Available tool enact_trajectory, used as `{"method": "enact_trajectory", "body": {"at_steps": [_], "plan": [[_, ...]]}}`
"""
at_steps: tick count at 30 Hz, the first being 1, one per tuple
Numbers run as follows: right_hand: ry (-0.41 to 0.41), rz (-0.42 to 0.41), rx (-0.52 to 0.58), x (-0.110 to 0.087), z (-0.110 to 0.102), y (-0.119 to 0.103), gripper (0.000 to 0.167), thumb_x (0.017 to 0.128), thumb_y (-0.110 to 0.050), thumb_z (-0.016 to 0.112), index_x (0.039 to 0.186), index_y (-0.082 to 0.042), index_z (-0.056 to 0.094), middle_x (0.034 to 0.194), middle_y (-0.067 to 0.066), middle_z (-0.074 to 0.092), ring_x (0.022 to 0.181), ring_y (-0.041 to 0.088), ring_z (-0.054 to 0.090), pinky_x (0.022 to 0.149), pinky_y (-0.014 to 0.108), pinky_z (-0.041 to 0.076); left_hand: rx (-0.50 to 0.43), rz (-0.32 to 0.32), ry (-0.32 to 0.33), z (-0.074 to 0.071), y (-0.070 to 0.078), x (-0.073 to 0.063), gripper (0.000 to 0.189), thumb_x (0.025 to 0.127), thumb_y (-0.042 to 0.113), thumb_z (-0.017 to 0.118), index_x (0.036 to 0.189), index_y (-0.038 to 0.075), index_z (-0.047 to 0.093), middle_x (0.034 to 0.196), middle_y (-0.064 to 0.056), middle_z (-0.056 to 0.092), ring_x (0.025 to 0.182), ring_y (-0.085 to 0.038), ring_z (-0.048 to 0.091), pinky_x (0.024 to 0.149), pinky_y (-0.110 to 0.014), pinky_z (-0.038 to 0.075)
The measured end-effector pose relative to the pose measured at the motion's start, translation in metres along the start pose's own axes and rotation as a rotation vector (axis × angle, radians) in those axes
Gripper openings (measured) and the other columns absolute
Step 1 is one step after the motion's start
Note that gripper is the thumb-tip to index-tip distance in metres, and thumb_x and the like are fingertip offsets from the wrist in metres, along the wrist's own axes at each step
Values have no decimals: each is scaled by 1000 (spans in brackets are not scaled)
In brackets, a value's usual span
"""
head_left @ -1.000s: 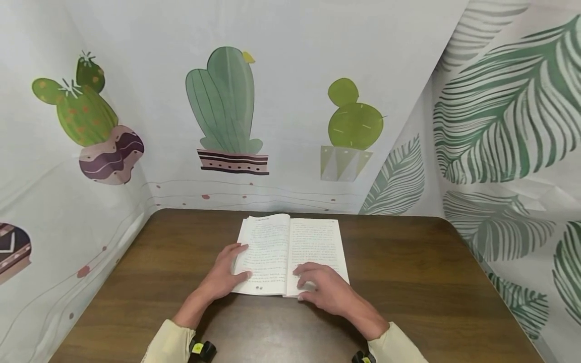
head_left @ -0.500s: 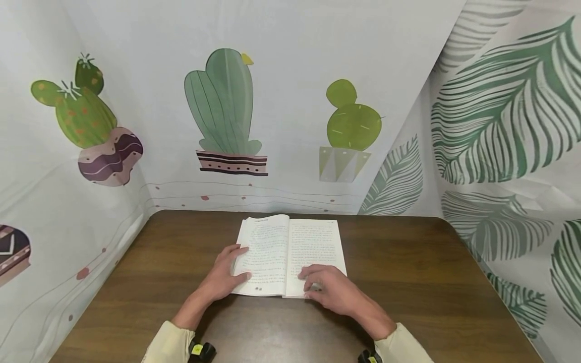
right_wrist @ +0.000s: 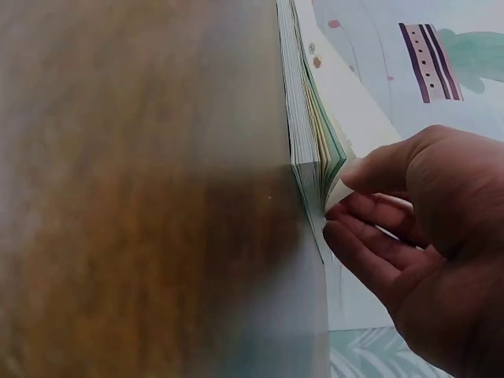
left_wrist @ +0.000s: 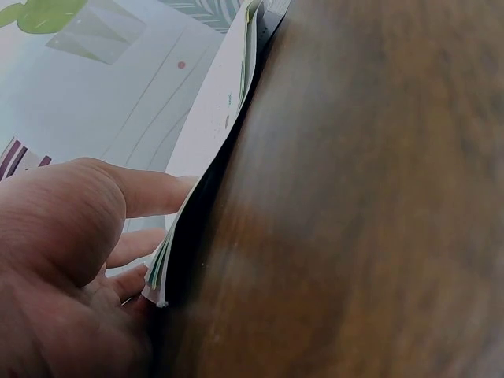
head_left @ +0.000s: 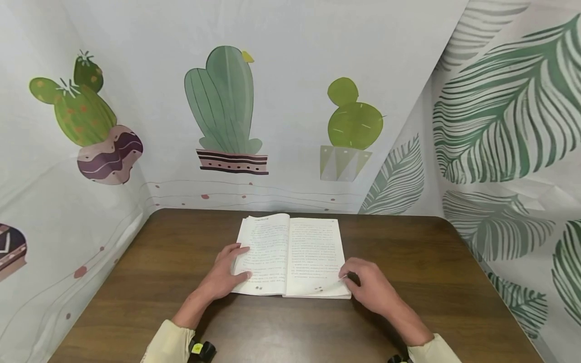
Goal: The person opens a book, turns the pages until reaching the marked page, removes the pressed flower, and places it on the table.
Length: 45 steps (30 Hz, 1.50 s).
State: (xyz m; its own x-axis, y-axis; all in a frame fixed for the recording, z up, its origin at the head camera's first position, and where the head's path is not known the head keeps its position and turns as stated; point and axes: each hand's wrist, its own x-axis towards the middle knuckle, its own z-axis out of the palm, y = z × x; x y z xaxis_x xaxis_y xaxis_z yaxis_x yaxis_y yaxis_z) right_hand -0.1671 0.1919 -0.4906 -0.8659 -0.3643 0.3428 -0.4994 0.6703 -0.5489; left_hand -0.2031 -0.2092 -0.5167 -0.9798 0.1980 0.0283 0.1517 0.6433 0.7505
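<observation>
An open book (head_left: 313,242) with printed pages lies on the wooden table. At its left edge, my left hand (head_left: 222,275) rests with thumb and fingers spread, their tips on the left page (head_left: 268,257). The left wrist view shows the thumb (left_wrist: 153,191) reaching onto the paper over the slightly raised page edges. My right hand (head_left: 369,285) is at the lower right corner. Its thumb and forefinger pinch a corner of the right page (right_wrist: 358,130), which lifts a little off the stack of pages (right_wrist: 303,118) below.
The brown table (head_left: 408,252) extends around the book on all sides. Behind it and at both sides hang white cloths printed with cacti (head_left: 227,101) and leaves (head_left: 508,116). Black wrist bands (head_left: 202,351) sit at the cuffs of the cream sleeves (head_left: 168,343).
My right hand has slid right across the page from near the book's middle to its lower right corner, and pinches the page there. The left hand stays put.
</observation>
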Motion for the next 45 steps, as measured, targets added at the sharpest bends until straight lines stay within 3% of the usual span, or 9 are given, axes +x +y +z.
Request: {"method": "enact_trajectory", "body": {"at_steps": [11, 15, 19, 28, 31, 33, 38, 41, 45], "plan": [[109, 89, 20, -2, -2, 1, 29, 82, 7, 83, 83, -17, 67, 82, -9, 58, 74, 11, 55, 65, 25, 48, 1, -3, 8, 0, -1, -1, 66, 93, 13, 80, 154, 6, 54, 165, -18, 34, 152, -40, 30, 117, -59, 32], [78, 15, 94, 2, 5, -4, 22, 86, 6, 79, 98, -12, 75, 95, -4, 68, 84, 15, 66, 74, 32, 58, 1, 10, 6, 0, -1, 0, 64, 93, 13, 80, 152, 6, 56, 166, -18, 32, 152, -39, 29, 117, -59, 33], [35, -49, 125, 11, 16, -14, 32, 88, 6, 77, 117, -8, 74, 113, 2, 74, 107, 18, 71, 91, 43, 59, 2, 33, 3, 0, -1, 2, 61, 93, 11, 79, 150, 5, 58, 167, -18, 27, 153, -38, 28, 117, -57, 32], [-125, -45, 260, 36, 51, -52, 52, 94, -1, 74, 144, -4, 58, 143, 9, 63, 137, 24, 56, 110, 48, 47, 29, 70, 44, 1, -2, 1, 53, 98, 16, 74, 148, 4, 60, 160, -17, 43, 148, -40, 36, 113, -61, 35], [-175, -95, 204, 44, 62, -64, 59, 95, -4, 74, 151, -5, 54, 153, 10, 56, 144, 24, 50, 114, 47, 45, -63, 47, 68, 1, -2, 2, 48, 111, 31, 55, 150, 4, 58, 158, -18, 46, 147, -40, 39, 116, -60, 32], [-200, -130, 154, 48, 68, -71, 61, 96, -6, 73, 153, -4, 52, 158, 10, 52, 149, 25, 46, 117, 46, 42, -169, -6, 78, 0, -1, 2, 58, 116, 45, 36, 153, 5, 55, 159, -17, 48, 151, -37, 36, 119, -58, 27], [-235, -174, 59, 50, 73, -81, 60, 96, -8, 73, 151, 3, 54, 158, 15, 53, 150, 37, 44, 121, 50, 37, -450, -149, 89, -6, 1, 2, 81, 110, 67, 13, 164, 11, 39, 163, -13, 47, 157, -31, 27, 121, -56, 21], [-256, -173, 42, 50, 73, -82, 57, 95, -9, 73, 148, 5, 56, 155, 17, 56, 148, 44, 43, 122, 53, 34, -428, -161, 80, -8, 1, 3, 74, 112, 62, 32, 169, 14, 27, 168, -14, 38, 157, -33, 26, 122, -59, 23], [-275, -162, 24, 50, 73, -81, 57, 96, -11, 73, 149, 3, 56, 156, 15, 55, 150, 45, 41, 122, 53, 33, -176, -57, 47, -4, -2, 4, 76, 102, 29, 72, 166, 11, 34, 171, -17, 25, 157, -38, 27, 122, -60, 26]]}}
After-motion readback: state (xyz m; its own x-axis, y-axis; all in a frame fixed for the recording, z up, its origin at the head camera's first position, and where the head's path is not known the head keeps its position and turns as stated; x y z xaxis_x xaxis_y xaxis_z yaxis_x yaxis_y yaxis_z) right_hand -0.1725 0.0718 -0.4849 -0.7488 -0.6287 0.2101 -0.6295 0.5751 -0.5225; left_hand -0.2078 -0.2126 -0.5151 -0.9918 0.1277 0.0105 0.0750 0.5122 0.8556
